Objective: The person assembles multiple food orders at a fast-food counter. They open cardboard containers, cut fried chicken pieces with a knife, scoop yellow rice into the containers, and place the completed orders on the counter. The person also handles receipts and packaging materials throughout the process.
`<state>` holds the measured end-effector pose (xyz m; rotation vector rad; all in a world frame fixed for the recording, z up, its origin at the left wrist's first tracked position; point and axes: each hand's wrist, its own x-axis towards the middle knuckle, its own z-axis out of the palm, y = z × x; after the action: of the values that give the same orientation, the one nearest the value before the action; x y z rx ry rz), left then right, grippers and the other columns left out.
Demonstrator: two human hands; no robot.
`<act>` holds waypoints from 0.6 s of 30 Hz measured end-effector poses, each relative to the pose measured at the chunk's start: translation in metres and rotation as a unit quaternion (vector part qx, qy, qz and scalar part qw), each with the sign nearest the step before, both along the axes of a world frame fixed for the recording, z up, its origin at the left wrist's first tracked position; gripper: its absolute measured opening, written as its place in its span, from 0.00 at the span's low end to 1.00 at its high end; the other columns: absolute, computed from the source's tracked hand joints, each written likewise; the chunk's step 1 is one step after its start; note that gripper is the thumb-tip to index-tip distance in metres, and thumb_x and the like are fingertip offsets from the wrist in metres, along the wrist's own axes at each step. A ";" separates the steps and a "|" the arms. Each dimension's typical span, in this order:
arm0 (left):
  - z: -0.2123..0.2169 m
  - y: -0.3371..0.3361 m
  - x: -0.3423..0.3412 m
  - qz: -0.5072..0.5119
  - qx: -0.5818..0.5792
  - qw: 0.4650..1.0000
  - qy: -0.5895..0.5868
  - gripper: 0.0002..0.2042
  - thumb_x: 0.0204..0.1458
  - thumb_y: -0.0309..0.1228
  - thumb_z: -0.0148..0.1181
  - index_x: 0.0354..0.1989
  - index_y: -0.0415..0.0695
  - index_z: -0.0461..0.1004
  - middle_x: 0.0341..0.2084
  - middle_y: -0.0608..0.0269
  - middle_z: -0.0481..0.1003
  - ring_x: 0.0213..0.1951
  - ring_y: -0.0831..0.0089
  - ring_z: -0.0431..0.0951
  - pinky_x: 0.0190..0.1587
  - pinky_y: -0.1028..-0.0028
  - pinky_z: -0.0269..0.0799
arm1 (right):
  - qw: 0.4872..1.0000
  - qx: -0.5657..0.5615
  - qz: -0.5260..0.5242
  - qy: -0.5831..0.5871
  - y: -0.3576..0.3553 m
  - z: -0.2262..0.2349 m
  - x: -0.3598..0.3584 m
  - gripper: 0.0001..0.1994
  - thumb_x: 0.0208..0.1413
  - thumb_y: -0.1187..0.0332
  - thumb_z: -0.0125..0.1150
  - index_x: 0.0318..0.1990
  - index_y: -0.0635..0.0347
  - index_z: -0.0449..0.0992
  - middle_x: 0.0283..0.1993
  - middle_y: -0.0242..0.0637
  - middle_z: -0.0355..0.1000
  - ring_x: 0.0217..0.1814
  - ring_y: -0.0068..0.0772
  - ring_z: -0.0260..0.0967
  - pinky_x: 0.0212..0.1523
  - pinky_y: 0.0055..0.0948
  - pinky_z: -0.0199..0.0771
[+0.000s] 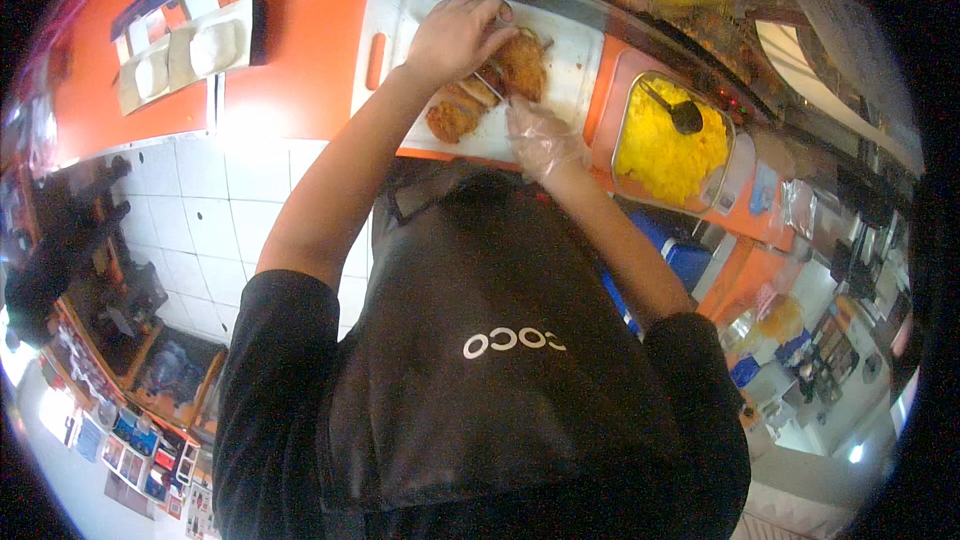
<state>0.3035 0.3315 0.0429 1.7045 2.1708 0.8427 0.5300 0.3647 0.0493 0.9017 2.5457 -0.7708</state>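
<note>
A golden-brown breaded cutlet lies on a white cutting board, with a cut part nearer me showing slices. My bare left hand reaches over the far side of the board, its fingers and thumb bent against the cutlet and partly hiding it. In a clear plastic glove, my right hand is closed at the near right of the cutlet. From it a thin knife blade runs up and left between the pieces; the handle is hidden in the hand.
Right of the board stands a metal tray of yellow crumbly food with a black spoon in it. White containers sit in a holder at the far left of the orange counter. A metal ledge runs behind the board.
</note>
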 end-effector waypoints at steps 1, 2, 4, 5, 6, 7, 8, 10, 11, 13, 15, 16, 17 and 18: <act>0.001 0.002 -0.002 0.007 0.020 1.000 0.007 0.16 0.60 0.48 0.61 0.46 0.51 0.75 0.32 0.55 0.77 0.44 0.53 0.78 0.49 0.56 0.73 | 1.000 0.006 -0.012 0.024 -0.001 -0.004 0.000 0.23 0.72 0.52 0.38 0.65 0.55 0.67 0.50 0.57 0.78 0.51 0.63 0.77 0.54 0.59 0.75; 0.003 0.003 -0.003 0.002 0.013 1.000 0.016 0.15 0.60 0.47 0.61 0.46 0.51 0.75 0.33 0.55 0.78 0.45 0.53 0.77 0.49 0.56 0.73 | 1.000 0.000 -0.021 0.019 -0.003 -0.006 0.001 0.24 0.72 0.51 0.38 0.65 0.54 0.68 0.50 0.57 0.78 0.52 0.63 0.77 0.54 0.59 0.75; 0.006 0.006 -0.005 -0.005 0.023 0.999 0.033 0.15 0.60 0.47 0.61 0.45 0.50 0.75 0.35 0.56 0.78 0.46 0.53 0.76 0.50 0.56 0.72 | 0.996 -0.013 -0.023 0.085 -0.004 -0.007 -0.001 0.25 0.72 0.49 0.38 0.65 0.54 0.69 0.51 0.58 0.77 0.53 0.63 0.76 0.55 0.59 0.75; 0.009 0.007 -0.004 -0.014 0.022 0.999 0.047 0.14 0.60 0.46 0.61 0.45 0.50 0.75 0.36 0.56 0.78 0.46 0.53 0.76 0.50 0.56 0.71 | 0.995 -0.018 -0.033 0.088 -0.005 -0.005 -0.002 0.25 0.72 0.49 0.39 0.65 0.54 0.70 0.51 0.58 0.77 0.52 0.63 0.76 0.55 0.59 0.75; 0.013 0.004 -0.007 -0.023 0.037 0.999 0.012 0.14 0.59 0.44 0.64 0.45 0.49 0.76 0.38 0.58 0.78 0.46 0.53 0.75 0.51 0.57 0.69 | 0.995 -0.022 -0.043 0.091 -0.004 -0.002 -0.005 0.26 0.72 0.48 0.40 0.64 0.54 0.71 0.50 0.58 0.78 0.51 0.62 0.77 0.54 0.58 0.75; 0.017 0.000 -0.009 -0.011 0.100 0.995 0.014 0.13 0.58 0.43 0.65 0.45 0.49 0.77 0.39 0.58 0.78 0.46 0.54 0.75 0.52 0.58 0.68 | 0.995 -0.027 -0.058 0.076 -0.004 0.004 -0.007 0.25 0.71 0.48 0.42 0.62 0.54 0.73 0.48 0.58 0.78 0.49 0.63 0.77 0.52 0.58 0.76; 0.022 -0.010 -0.009 -0.002 0.146 0.989 0.016 0.13 0.57 0.42 0.66 0.45 0.49 0.77 0.39 0.59 0.78 0.46 0.54 0.74 0.52 0.58 0.68 | 0.996 -0.010 -0.055 0.073 -0.004 0.011 -0.008 0.24 0.71 0.48 0.44 0.61 0.55 0.74 0.45 0.58 0.78 0.47 0.63 0.78 0.50 0.58 0.77; 0.030 -0.044 -0.004 0.033 0.213 0.977 0.003 0.13 0.53 0.38 0.70 0.45 0.49 0.79 0.38 0.61 0.78 0.46 0.56 0.73 0.52 0.59 0.66 | 0.995 0.034 -0.073 0.052 -0.004 0.028 -0.006 0.22 0.70 0.50 0.48 0.57 0.56 0.76 0.40 0.58 0.79 0.42 0.63 0.78 0.44 0.57 0.78; 0.034 -0.070 -0.002 0.045 0.171 0.984 -0.005 0.14 0.51 0.38 0.71 0.44 0.49 0.80 0.39 0.62 0.78 0.48 0.56 0.73 0.53 0.59 0.65 | 0.993 0.072 -0.068 0.061 -0.004 0.036 -0.003 0.21 0.69 0.51 0.51 0.55 0.56 0.76 0.37 0.58 0.79 0.39 0.63 0.78 0.40 0.57 0.78; 0.035 -0.116 0.002 0.047 0.086 0.995 -0.006 0.15 0.49 0.39 0.74 0.44 0.50 0.81 0.40 0.63 0.79 0.51 0.57 0.72 0.55 0.59 0.65 | 0.990 0.065 -0.096 0.074 -0.001 0.050 0.008 0.18 0.68 0.53 0.54 0.52 0.57 0.77 0.32 0.57 0.77 0.34 0.62 0.77 0.34 0.55 0.76; 0.027 -0.144 0.016 0.035 -0.024 0.999 0.001 0.17 0.46 0.40 0.76 0.44 0.50 0.83 0.41 0.64 0.79 0.53 0.57 0.72 0.57 0.58 0.64 | 0.987 0.050 -0.112 0.105 0.004 0.056 0.016 0.16 0.68 0.55 0.56 0.49 0.58 0.77 0.29 0.57 0.76 0.32 0.61 0.77 0.31 0.53 0.75; 0.019 -0.146 0.025 0.052 0.000 0.999 -0.011 0.18 0.45 0.40 0.77 0.44 0.50 0.83 0.42 0.64 0.80 0.53 0.57 0.72 0.58 0.58 0.64 | 0.985 0.033 -0.117 0.121 0.005 0.057 0.019 0.15 0.67 0.56 0.57 0.49 0.58 0.77 0.29 0.58 0.76 0.32 0.61 0.77 0.31 0.52 0.75; 0.013 -0.146 0.033 0.074 0.001 0.997 -0.026 0.19 0.44 0.40 0.77 0.44 0.50 0.83 0.42 0.65 0.80 0.54 0.57 0.71 0.58 0.58 0.64 | 0.984 0.009 -0.126 0.125 0.006 0.057 0.021 0.15 0.67 0.56 0.57 0.48 0.59 0.77 0.29 0.58 0.75 0.32 0.60 0.77 0.31 0.52 0.74; 0.010 -0.145 0.039 0.095 -0.026 0.994 -0.049 0.19 0.43 0.40 0.78 0.44 0.50 0.84 0.43 0.65 0.80 0.54 0.57 0.71 0.59 0.57 0.64 | 0.986 0.015 -0.109 0.123 0.007 0.057 0.023 0.15 0.68 0.56 0.57 0.48 0.59 0.77 0.29 0.57 0.75 0.32 0.60 0.77 0.32 0.52 0.75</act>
<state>0.3428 0.1866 0.0526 1.4182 2.2918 0.8880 0.5532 0.3714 0.1066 1.1759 2.7051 -0.9635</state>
